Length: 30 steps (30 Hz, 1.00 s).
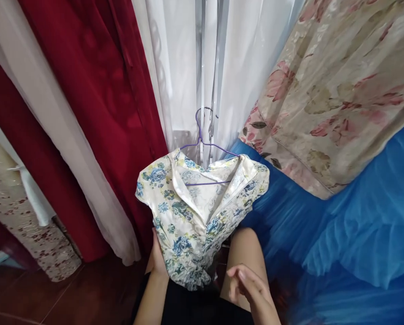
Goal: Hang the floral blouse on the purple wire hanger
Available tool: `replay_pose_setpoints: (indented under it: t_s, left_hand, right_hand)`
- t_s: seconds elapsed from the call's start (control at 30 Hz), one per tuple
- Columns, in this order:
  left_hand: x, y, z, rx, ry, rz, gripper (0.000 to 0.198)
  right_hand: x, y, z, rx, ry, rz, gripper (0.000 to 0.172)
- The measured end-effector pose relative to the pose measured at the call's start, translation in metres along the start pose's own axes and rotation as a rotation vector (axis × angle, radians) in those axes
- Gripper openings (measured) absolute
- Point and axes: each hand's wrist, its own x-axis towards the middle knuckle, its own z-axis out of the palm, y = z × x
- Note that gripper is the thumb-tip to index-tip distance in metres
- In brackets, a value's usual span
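Observation:
A cream short-sleeved blouse [181, 221] with blue and green flowers hangs on a purple wire hanger [201, 135]. Its front opening is spread in a V at the neck, and the lower part is gathered and crumpled. My left hand [159, 256] holds the blouse by its left side, with most fingers hidden behind the cloth. To the right of the hem, over my bare thigh, is my right hand [249, 283]. Its fingers are loosely bent and apart, with nothing in them, and it is clear of the blouse.
Dark red cloth [96, 90] and pale lengths hang at the left. White fabric [242, 67] hangs behind the hanger. At the right, a beige garment with pink flowers [340, 104] hangs over blue pleated fabric [350, 243]. Dark red tiles [66, 293] cover the floor.

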Motion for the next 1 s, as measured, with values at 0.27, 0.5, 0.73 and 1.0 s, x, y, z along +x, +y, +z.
replay_pose_setpoints:
  t_s: [0.27, 0.5, 0.73, 1.0]
  left_hand:
    - [-0.027, -0.006, 0.002, -0.099, -0.312, -0.49, 0.057]
    - [-0.011, -0.026, -0.005, 0.021, 0.186, -0.149, 0.043]
    - [-0.024, -0.03, 0.001, 0.404, 0.082, 0.391, 0.022]
    - [-0.052, -0.028, 0.034, 0.416, -0.39, 0.175, 0.008]
  right_hand:
    - [0.064, -0.043, 0.054, -0.251, -0.061, -0.185, 0.043]
    - [0.063, -0.03, 0.052, -0.173, 0.077, -0.227, 0.042]
    - [0.055, -0.011, 0.064, -0.071, 0.144, -0.184, 0.04]
    - [0.053, -0.025, 0.066, 0.026, 0.01, -0.085, 0.038]
